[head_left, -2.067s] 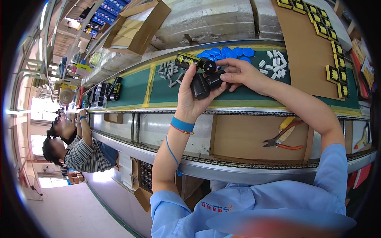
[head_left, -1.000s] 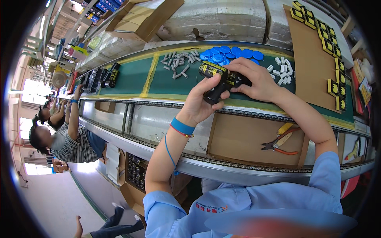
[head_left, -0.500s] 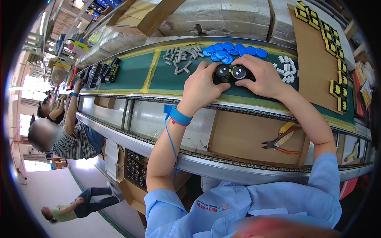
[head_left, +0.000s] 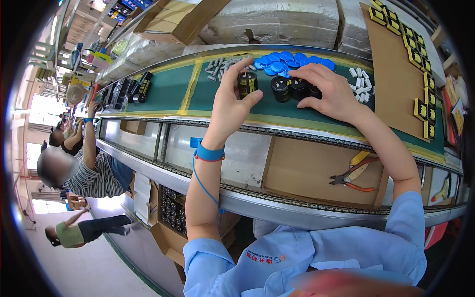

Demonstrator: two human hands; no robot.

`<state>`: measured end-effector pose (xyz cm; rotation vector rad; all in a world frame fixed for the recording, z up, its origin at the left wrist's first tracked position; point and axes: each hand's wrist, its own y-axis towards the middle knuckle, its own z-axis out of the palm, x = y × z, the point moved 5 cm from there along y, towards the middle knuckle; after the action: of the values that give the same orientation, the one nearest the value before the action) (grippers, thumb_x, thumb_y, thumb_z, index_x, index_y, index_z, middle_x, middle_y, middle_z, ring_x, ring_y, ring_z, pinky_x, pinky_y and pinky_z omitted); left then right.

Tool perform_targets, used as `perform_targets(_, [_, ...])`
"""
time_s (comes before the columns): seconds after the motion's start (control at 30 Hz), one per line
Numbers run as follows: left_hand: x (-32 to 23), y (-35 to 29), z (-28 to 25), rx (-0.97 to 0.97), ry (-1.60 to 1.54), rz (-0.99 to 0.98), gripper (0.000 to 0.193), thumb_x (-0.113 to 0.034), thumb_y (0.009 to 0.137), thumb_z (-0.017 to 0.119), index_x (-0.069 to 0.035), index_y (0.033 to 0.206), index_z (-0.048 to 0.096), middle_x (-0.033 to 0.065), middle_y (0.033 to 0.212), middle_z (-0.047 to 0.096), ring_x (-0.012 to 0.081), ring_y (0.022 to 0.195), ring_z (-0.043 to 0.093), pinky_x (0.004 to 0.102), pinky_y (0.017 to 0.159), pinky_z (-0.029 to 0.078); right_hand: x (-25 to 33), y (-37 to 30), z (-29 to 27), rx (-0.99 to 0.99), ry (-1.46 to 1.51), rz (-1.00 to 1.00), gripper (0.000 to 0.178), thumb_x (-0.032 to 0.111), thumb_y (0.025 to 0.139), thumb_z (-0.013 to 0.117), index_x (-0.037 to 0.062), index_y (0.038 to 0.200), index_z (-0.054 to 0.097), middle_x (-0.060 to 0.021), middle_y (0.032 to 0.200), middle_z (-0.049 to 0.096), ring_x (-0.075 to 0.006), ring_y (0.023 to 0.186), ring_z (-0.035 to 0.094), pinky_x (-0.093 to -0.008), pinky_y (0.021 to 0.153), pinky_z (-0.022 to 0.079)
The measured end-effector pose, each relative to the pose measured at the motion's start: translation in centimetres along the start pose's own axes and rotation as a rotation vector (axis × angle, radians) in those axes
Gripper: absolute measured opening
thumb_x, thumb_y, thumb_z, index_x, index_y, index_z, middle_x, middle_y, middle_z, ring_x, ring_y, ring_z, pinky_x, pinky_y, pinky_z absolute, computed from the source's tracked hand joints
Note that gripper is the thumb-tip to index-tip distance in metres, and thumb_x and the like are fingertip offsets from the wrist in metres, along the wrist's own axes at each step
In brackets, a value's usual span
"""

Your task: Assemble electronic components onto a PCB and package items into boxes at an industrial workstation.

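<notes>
The person leans over the green conveyor belt (head_left: 163,91), both forearms stretched far out so the work sits in the middle of the belt. The left hand (head_left: 232,99) is closed around one black cylindrical capacitor (head_left: 247,83), thumb and fingers pinching its sides and keeping it upright, apart from the others. The right hand (head_left: 329,91) curls over a small cluster of black capacitors (head_left: 289,89) standing on the belt just right of that one, fingers draped on top as if to stop them tipping (I cannot tell whether it truly grips any). Just beyond lie blue round caps (head_left: 287,59), with grey pins (head_left: 220,67) to their left and small white parts (head_left: 361,81) to the right, all kept within reach. A blue wrist strap (head_left: 208,152) with its cord hangs from the left wrist. On the near cardboard-lined bench (head_left: 307,171) lie orange-handled pliers (head_left: 354,179), parked below the belt
</notes>
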<state>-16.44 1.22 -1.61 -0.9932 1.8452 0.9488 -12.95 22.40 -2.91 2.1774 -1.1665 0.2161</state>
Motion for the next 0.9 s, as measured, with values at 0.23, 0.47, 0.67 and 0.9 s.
perform_targets(0.23, [0.3, 0.3, 0.3, -0.08, -0.016, -0.047, 0.059, 0.005, 0.076, 0.072, -0.003, 0.131, 0.051, 0.0039, 0.116, 0.054, 0.0133, 0.107, 0.056, 0.0268, 0.091, 0.046, -0.9, -0.3, 0.0, 0.095, 0.096, 0.173, 0.071, 0.035, 0.07, 0.079, 0.0193, 0.133, 0.05, -0.01, 0.128, 0.054, -0.0306, 0.12, 0.052, -0.0421, 0.096, 0.046])
perform_targets(0.47, [0.0, 0.1, 1.5, 0.019, 0.323, 0.089, 0.054, -0.001, 0.072, 0.074, -0.011, 0.122, 0.058, 0.0057, 0.108, 0.054, 0.019, 0.1, 0.058, 0.0322, 0.082, 0.048, -1.2, -0.2, -0.2, 0.187, 0.223, 0.243, 0.075, 0.028, 0.071, 0.078, 0.0175, 0.138, 0.045, -0.0125, 0.133, 0.052, -0.0312, 0.124, 0.049, -0.0417, 0.103, 0.041])
perform_targets(0.67, [-2.1, 0.8, 3.2, 0.029, 0.62, 0.229, 0.055, -0.011, 0.071, 0.077, -0.011, 0.122, 0.057, 0.0118, 0.11, 0.054, 0.0303, 0.099, 0.057, 0.0367, 0.082, 0.049, -1.3, 0.1, -0.1, 0.204, 0.295, 0.23, 0.077, 0.018, 0.068, 0.079, 0.01, 0.137, 0.045, -0.0153, 0.132, 0.053, -0.0328, 0.123, 0.049, -0.0405, 0.104, 0.04])
perform_targets(0.9, [-3.7, 2.0, 5.9, 0.085, 0.864, 0.326, 0.055, -0.023, 0.076, 0.073, -0.014, 0.126, 0.052, 0.0111, 0.113, 0.055, 0.0326, 0.092, 0.063, 0.0405, 0.069, 0.054, -1.6, -0.5, 0.2, 0.074, 0.301, 0.178, 0.082, 0.014, 0.065, 0.082, 0.0067, 0.137, 0.044, -0.0194, 0.129, 0.052, -0.0362, 0.121, 0.049, -0.0416, 0.104, 0.038])
